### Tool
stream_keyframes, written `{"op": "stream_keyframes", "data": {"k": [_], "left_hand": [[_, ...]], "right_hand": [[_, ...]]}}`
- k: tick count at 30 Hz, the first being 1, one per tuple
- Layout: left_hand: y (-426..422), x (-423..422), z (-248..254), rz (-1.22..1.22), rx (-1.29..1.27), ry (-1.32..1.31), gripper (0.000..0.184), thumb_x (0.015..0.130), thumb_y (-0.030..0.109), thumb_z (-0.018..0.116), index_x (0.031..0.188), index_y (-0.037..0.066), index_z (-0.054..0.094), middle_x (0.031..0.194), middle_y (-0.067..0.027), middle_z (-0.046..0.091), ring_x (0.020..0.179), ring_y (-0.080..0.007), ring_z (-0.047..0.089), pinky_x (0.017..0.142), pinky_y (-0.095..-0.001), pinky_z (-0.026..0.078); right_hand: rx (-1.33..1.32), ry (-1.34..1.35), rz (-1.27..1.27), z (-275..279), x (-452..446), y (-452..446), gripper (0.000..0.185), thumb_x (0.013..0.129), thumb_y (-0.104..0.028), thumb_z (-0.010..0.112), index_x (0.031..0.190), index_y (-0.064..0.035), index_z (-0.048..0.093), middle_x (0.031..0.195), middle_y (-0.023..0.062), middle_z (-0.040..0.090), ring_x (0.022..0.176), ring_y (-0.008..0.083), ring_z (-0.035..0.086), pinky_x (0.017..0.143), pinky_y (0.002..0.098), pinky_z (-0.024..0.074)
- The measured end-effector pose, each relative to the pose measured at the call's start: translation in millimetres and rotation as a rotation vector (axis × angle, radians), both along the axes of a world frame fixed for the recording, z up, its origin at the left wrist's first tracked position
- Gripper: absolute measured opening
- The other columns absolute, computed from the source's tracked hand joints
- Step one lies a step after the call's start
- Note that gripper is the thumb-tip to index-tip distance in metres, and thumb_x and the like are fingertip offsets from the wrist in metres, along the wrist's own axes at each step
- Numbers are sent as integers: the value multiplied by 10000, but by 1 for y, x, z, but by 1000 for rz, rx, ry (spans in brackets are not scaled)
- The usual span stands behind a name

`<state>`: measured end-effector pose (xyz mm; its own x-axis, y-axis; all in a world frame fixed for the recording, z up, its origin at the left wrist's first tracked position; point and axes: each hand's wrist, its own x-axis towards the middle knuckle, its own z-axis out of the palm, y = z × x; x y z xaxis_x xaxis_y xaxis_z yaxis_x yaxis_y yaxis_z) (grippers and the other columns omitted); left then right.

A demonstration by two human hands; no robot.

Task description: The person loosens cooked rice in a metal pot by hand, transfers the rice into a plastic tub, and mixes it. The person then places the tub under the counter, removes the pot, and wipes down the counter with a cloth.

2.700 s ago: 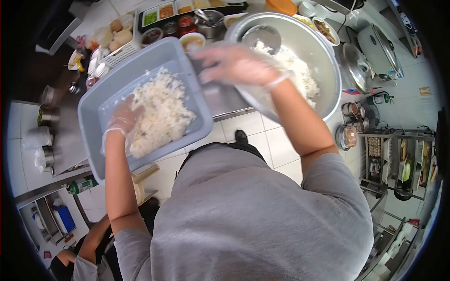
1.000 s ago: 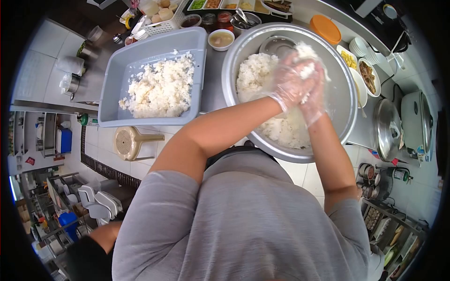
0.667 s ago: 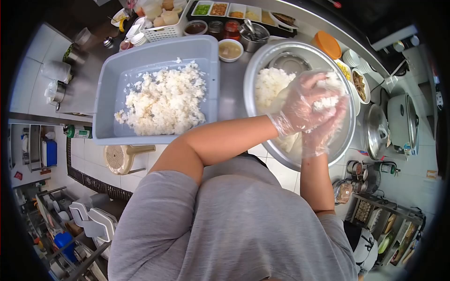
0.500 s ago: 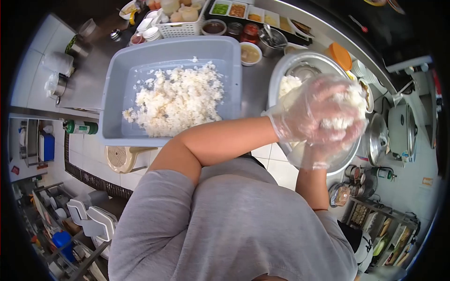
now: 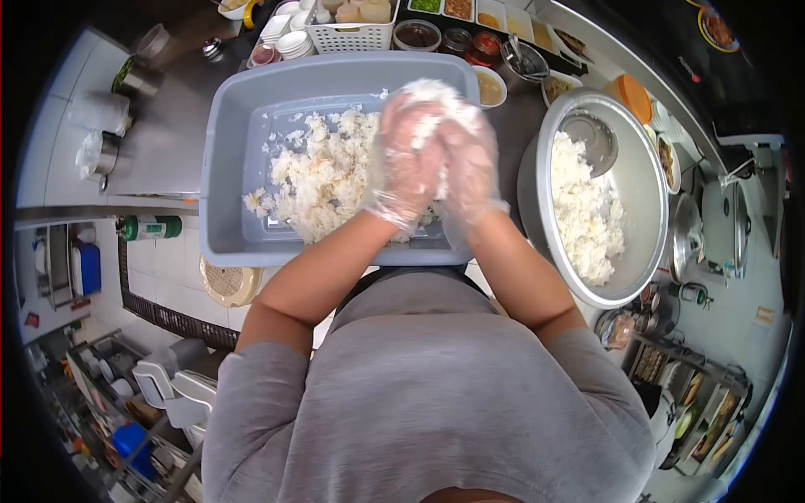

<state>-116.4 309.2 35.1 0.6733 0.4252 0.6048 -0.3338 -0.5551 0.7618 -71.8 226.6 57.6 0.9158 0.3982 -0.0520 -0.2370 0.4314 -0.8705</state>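
Note:
My left hand (image 5: 409,163) and my right hand (image 5: 470,163), both in clear plastic gloves, are cupped together round a clump of white rice (image 5: 436,99). They are over the right side of a grey-blue plastic tub (image 5: 233,226), slightly blurred by motion. Loose cooked rice (image 5: 323,172) lies spread on the tub's floor, partly hidden behind my hands and forearms. To the right stands a big round metal bowl (image 5: 646,226) with more white rice (image 5: 583,214) along its left side. A round metal dish (image 5: 591,142) lies inside that bowl at the far end.
Behind the tub are a white basket (image 5: 350,37) of bottles, stacked small white dishes (image 5: 293,44), sauce bowls (image 5: 417,35) and a bowl of light liquid (image 5: 490,86). An orange lid (image 5: 631,99) is beyond the metal bowl. A beige stool (image 5: 226,283) stands below the counter.
Both hands have moved left from above the metal bowl to above the tub, carrying rice between them. The metal bowl and its rice now show uncovered. The view has shifted slightly.

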Motion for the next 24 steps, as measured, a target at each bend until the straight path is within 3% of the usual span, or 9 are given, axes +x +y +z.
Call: {"op": "stream_keyframes", "data": {"k": [4,8,11,12,15,16,19,22,24], "left_hand": [[39,-5,-44,47,-25,168,341,775,-29,506,1092,80,571,1148,-136,546,1147,-285,482,1005,-374,360],[75,-12,-64,-114,-299,292,319,785,-16,557,1091,71,556,1136,-69,558,1101,-165,497,940,-291,396],[86,-20,-33,-61,-423,527,303,810,16,583,1109,60,553,1040,-53,592,1000,-157,543,899,-283,421],[106,-16,-55,-16,-118,523,423,787,-59,513,1177,103,529,961,-123,654,864,-242,642,781,-333,495],[129,-11,-86,3,-135,532,433,809,14,552,1232,93,508,976,-173,659,907,-266,639,775,-348,490],[122,-10,-57,92,-64,689,365,871,249,561,1180,56,567,994,-216,654,923,-340,631,800,-382,486],[105,-12,-14,184,56,932,550,890,509,467,1055,11,633,983,-240,647,939,-398,611,829,-425,472],[100,-14,-27,203,51,797,720,873,643,373,974,-9,663,990,-256,640,953,-424,600,855,-451,453],[99,-5,-12,69,279,1243,633,853,558,516,1067,-28,621,1070,-247,623,1026,-407,578,878,-434,444]], "right_hand": [[-114,23,165,-60,19,28,491,763,-75,653,1209,48,485,955,89,635,837,161,606,760,267,491],[-366,-146,239,-114,44,32,708,743,-176,729,1298,113,397,1009,174,649,881,205,626,785,285,494],[-613,-317,116,-104,43,30,765,773,-307,732,1302,119,380,1014,198,656,906,218,638,800,297,494],[-665,-369,105,-96,43,28,732,779,-359,716,1256,116,428,998,201,660,900,233,642,798,306,494],[-914,-477,101,-60,38,18,697,771,-488,694,1112,103,548,946,204,667,872,264,645,787,326,491],[-1058,-479,124,-45,36,15,694,751,-513,704,1060,95,571,928,200,666,857,266,642,779,328,489],[-1204,-464,191,-37,39,10,713,696,-573,716,972,76,611,898,208,661,844,297,637,763,344,487],[-1118,-497,144,-37,37,6,560,719,-504,697,854,37,645,873,212,662,850,341,638,764,389,491],[-1117,-579,158,-45,42,10,459,733,-426,690,863,13,650,891,208,661,877,352,637,789,405,491]]}}
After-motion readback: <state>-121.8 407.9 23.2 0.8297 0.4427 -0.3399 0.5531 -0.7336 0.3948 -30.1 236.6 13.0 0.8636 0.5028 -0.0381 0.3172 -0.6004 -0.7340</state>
